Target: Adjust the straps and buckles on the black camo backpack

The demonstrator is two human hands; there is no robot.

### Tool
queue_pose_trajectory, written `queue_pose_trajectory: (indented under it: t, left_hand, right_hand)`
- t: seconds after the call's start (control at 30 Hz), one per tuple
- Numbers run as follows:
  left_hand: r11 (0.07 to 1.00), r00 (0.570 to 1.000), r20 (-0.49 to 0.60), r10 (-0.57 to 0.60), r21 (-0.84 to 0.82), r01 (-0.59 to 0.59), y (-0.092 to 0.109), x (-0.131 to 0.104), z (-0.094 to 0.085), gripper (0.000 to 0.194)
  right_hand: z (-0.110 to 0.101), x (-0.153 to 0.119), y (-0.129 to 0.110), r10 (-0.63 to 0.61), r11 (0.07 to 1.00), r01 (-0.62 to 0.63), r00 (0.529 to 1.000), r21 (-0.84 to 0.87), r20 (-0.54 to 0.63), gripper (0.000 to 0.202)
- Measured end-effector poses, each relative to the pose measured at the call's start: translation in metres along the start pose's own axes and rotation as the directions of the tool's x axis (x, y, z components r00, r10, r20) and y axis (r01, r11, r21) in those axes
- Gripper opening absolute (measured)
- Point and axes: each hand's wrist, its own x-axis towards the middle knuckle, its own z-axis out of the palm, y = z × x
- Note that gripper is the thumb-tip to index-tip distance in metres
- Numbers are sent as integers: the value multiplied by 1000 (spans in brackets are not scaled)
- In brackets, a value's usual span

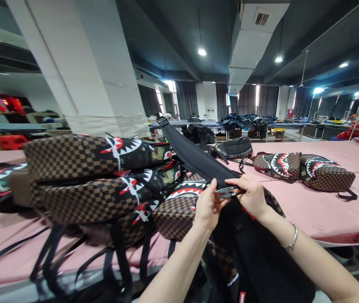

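Observation:
In the middle of the head view, a padded black shoulder strap (pixel 195 158) rises up and to the left from a backpack (pixel 261 248) whose black back panel faces me. My left hand (pixel 209 206) is closed on the strap's lower end, thumb on top. Small metal thread snips (pixel 226 192) sit in my right hand (pixel 250 194), their blades pointing left towards the left thumb. The right index finger reaches along the strap's edge. Exactly what lies between the blades is too small to make out.
Checkered backpacks with shark-mouth prints (pixel 81 198) lie piled on the left of the pink-covered table (pixel 321 214), straps dangling over its front edge. Two more patterned bags (pixel 327 172) lie on the right. A black bag (pixel 234 147) sits farther back. A white pillar (pixel 81 63) stands behind the pile.

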Motion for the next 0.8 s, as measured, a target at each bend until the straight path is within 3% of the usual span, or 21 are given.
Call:
queue_pose_trajectory:
  t: [0.2,0.33,0.4,0.5,0.57,0.7,0.8]
  left_hand:
    - [999,1000,-7,26,-30,-27,-4,1,-8,22]
    - [998,1000,26,-6,-60,8,-3,3,-9,23]
    - [997,998,55,-29,-68,33,-4,6,-11,21]
    - [999,998,69,-14,-50,18,-5,8,-14,20]
    - [999,997,77,-4,-42,7,-6,7,-16,21]
    - [998,997,80,5,-62,-1,-13,1,-19,26]
    - [998,996,82,29,-57,-24,-20,3,-22,33]
  right_hand:
    - [7,1,-4,-51,994,49,999,-102,-16,23]
    - [-7,-6,-27,-89,978,59,986,201,141,20]
    - [-15,-11,-38,-153,927,26,937,374,314,17]
    - [-22,-19,-46,-193,871,-111,818,478,542,22]
    - [-26,-26,-43,-130,877,-188,792,442,596,34]
    - [-42,-46,-18,74,907,-295,814,301,576,41]
    - [-54,-58,8,215,910,-343,872,235,441,36]
